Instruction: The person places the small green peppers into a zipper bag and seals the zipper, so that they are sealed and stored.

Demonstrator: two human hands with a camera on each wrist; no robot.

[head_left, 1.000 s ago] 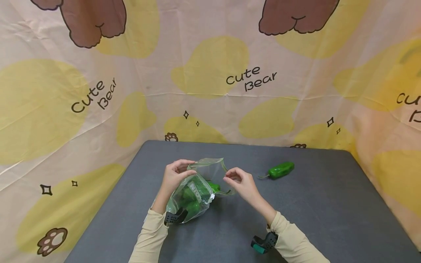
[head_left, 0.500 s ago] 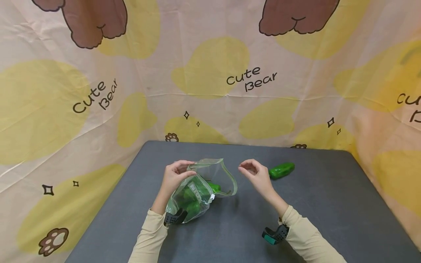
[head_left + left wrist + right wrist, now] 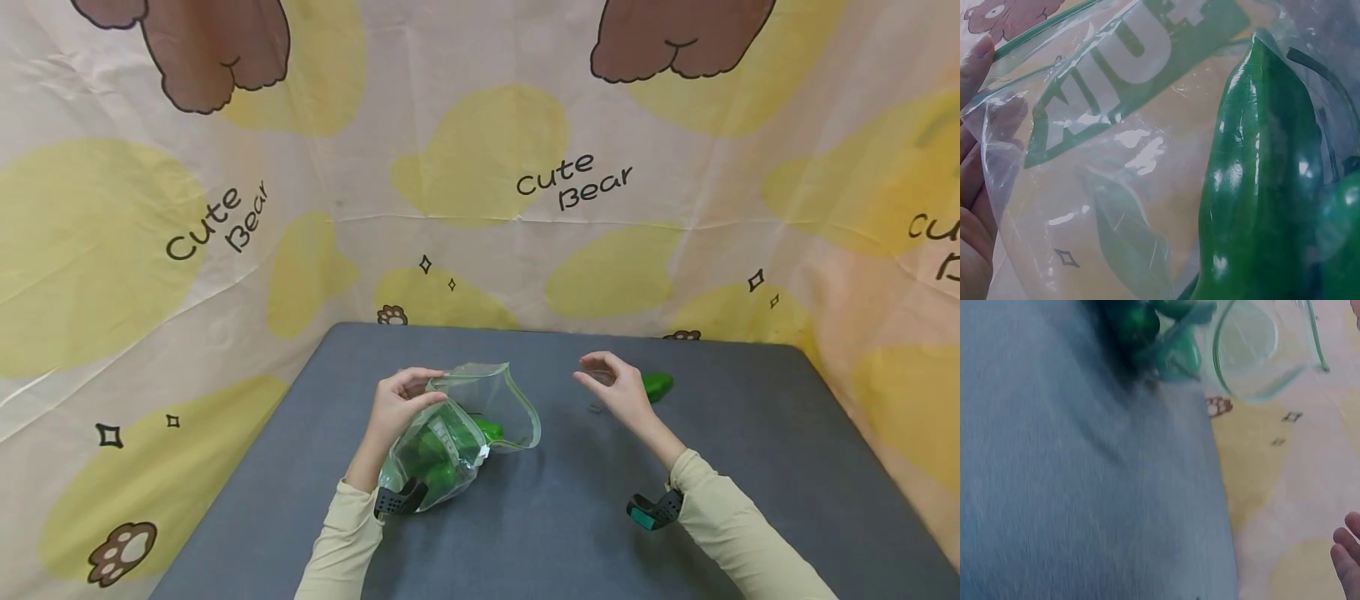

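Firstly, one clear plastic bag (image 3: 491, 387): glossy, creased, tilted, green zip line along its gaping mouth, green printed band with pale lettering, green leaf print below. Place: beside and below the left hand (image 3: 405, 400), mouth facing the right hand (image 3: 617, 390), a gap between them. Contents: several green peppers (image 3: 1260, 175), shiny; the nearest to the left-wrist camera long, ridged, tapering to a point, a curved dark stem beside it.

One loose green pepper (image 3: 658, 387), glossy, lying on the grey tabletop (image 3: 750, 467) beyond the right hand and partly hidden by it; contact cannot be told. Part of its stem shows below the right thumb.

Left hand: pinching the bag's rim between thumb and fingers, forearm rising steeply. Right hand: raised, holding nothing, fingers gently bent, thumb parted from them, forearm slanting inward. Each wrist: one dark strap (image 3: 655, 510) at a cream sleeve (image 3: 738, 517).
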